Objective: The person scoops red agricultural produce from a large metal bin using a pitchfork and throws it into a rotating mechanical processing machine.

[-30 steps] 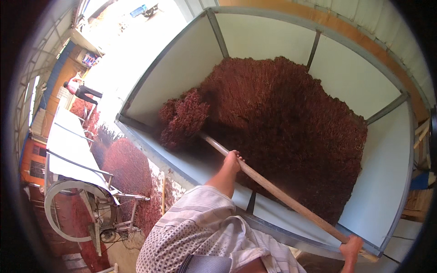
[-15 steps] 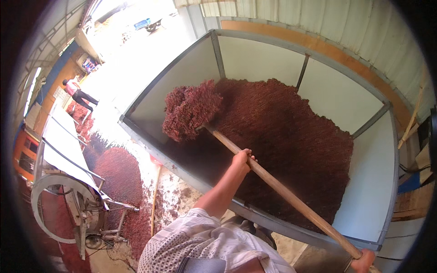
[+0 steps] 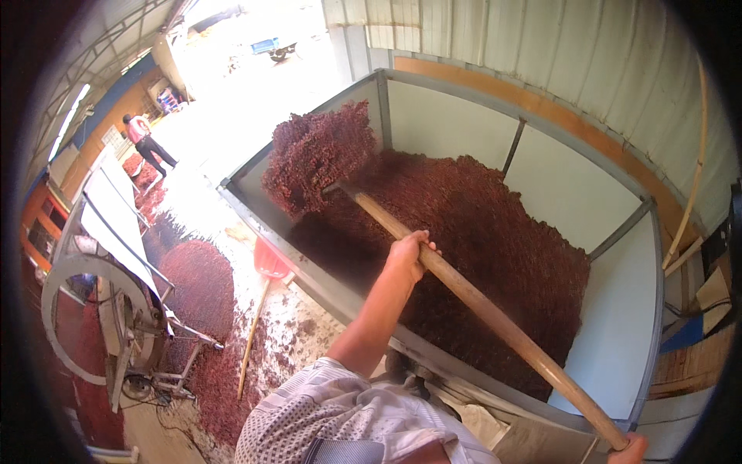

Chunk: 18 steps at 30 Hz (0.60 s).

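My left hand [image 3: 412, 251] is closed round the middle of a long wooden handle [image 3: 479, 304]. Down at the lower right edge, my right hand [image 3: 630, 448] grips the handle's near end, partly cut off by the picture. A clump of dark red, berry-like crop [image 3: 318, 155] rides at the far end, raised above the left corner of a large metal-framed bin [image 3: 297, 271]. The clump covers the tool's head, so I cannot tell whether it is a shovel or a fork. Inside the bin, a broad pile of the same crop [image 3: 471, 240] slopes away beneath the handle.
A red scoop [image 3: 270, 261] with a long handle lies on the floor left of the bin, beside a heap of crop [image 3: 197, 282]. A wheeled metal-framed machine [image 3: 116, 325] stands farther left. Another person [image 3: 143, 139] is at the far left. Corrugated wall [image 3: 541, 54] backs the bin.
The loaded end of the tool has risen slightly and shifted left over the bin's corner. Both hands keep their hold. The view has shifted, showing more of the red scoop.
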{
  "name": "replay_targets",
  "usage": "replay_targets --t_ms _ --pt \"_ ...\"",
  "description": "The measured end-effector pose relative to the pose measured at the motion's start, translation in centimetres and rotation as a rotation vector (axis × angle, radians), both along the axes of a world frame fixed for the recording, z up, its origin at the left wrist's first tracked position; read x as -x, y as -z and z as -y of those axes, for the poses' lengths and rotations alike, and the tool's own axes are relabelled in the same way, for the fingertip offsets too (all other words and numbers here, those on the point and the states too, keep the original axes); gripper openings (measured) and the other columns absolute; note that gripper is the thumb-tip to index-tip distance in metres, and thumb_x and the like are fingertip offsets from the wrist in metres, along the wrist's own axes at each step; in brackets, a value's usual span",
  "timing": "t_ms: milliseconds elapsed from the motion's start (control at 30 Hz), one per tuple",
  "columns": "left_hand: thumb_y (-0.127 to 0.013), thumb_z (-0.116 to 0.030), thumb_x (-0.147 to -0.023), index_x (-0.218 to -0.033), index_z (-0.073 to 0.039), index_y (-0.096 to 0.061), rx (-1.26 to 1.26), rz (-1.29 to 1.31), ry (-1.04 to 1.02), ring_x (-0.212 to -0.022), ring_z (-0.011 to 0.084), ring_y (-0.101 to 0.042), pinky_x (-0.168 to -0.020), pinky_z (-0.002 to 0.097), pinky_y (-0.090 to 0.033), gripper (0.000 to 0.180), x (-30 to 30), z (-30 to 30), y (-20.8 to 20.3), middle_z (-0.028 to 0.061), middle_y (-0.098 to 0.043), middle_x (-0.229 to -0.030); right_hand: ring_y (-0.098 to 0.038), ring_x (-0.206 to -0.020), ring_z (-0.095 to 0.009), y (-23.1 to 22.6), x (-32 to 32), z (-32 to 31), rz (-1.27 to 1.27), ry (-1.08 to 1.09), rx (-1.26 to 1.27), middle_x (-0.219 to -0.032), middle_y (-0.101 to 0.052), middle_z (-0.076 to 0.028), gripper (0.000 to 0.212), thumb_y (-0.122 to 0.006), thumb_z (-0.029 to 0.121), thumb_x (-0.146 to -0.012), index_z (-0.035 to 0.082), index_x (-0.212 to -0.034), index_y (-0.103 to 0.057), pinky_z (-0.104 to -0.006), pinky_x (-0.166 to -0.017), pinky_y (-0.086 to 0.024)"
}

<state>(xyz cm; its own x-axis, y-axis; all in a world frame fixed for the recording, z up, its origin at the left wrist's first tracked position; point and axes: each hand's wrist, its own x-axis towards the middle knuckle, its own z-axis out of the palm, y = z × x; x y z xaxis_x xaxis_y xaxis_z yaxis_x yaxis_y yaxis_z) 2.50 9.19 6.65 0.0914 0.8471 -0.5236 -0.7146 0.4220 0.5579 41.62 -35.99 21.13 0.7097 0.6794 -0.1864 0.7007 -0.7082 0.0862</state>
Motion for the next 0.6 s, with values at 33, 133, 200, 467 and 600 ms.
replay_targets --t_ms 33,133,200,467,600 --pt "-0.051 -0.004 -0.084 -0.085 0.0 -0.052 -0.064 0.022 0.002 -0.061 0.022 -0.052 -0.065 0.042 -0.05 0.004 0.4 0.2 -0.3 0.0091 -0.049 -0.071 -0.063 -0.074 -0.033 -0.6 -0.5 -0.2 0.005 -0.011 -0.025 -0.076 -0.065 -0.018 0.026 -0.065 0.017 -0.062 0.003 -0.083 -0.067 -0.0433 -0.069 -0.048" --pt "-0.051 -0.003 -0.084 -0.086 0.0 -0.051 -0.156 0.003 -0.06 -0.061 0.0224 -0.052 -0.065 0.0422 -0.05 0.004 1.3 1.8 -3.4 0.0097 -0.05 -0.069 -0.063 -0.074 -0.032 -2.3 -2.5 -0.5 0.004 -0.059 -0.093 -0.076 -0.065 -0.017 0.024 -0.064 0.012 -0.063 0.003 -0.084 -0.067 -0.043 -0.068 -0.047" --pt "-0.053 -0.002 -0.083 -0.086 0.0 -0.051 -0.173 -0.016 -0.102 -0.062 0.0228 -0.053 -0.067 0.0425 -0.051 0.004 2.0 3.5 -5.8 0.0098 -0.05 -0.069 -0.063 -0.074 -0.032 -3.5 -3.9 -1.2 -0.013 -0.103 -0.121 -0.076 -0.065 -0.017 0.022 -0.063 0.009 -0.063 0.003 -0.084 -0.067 -0.0427 -0.068 -0.047" --pt "-0.054 -0.001 -0.082 -0.085 -0.001 -0.049 -0.186 -0.034 -0.37 -0.059 0.0216 -0.054 -0.066 0.0432 -0.052 0.006 6.4 10.8 -6.7 0.0089 -0.049 -0.071 -0.063 -0.079 -0.036 -5.5 -7.1 -6.8 -0.054 -0.453 0.009 -0.081 -0.065 -0.019 0.019 -0.063 0.011 -0.067 0.003 -0.084 -0.066 -0.0419 -0.069 -0.047" --pt "-0.053 -0.002 -0.081 -0.086 0.001 -0.049 -0.092 -0.024 -0.524 -0.06 0.0247 -0.054 -0.062 0.0436 -0.053 0.007 10.8 15.2 -2.4 0.011 -0.05 -0.07 -0.062 -0.081 -0.037 -1.6 -11.1 -10.6 0.001 -0.639 0.161 -0.082 -0.064 -0.019 0.02 -0.063 0.016 -0.071 0.004 -0.087 -0.065 -0.0431 -0.07 -0.047"
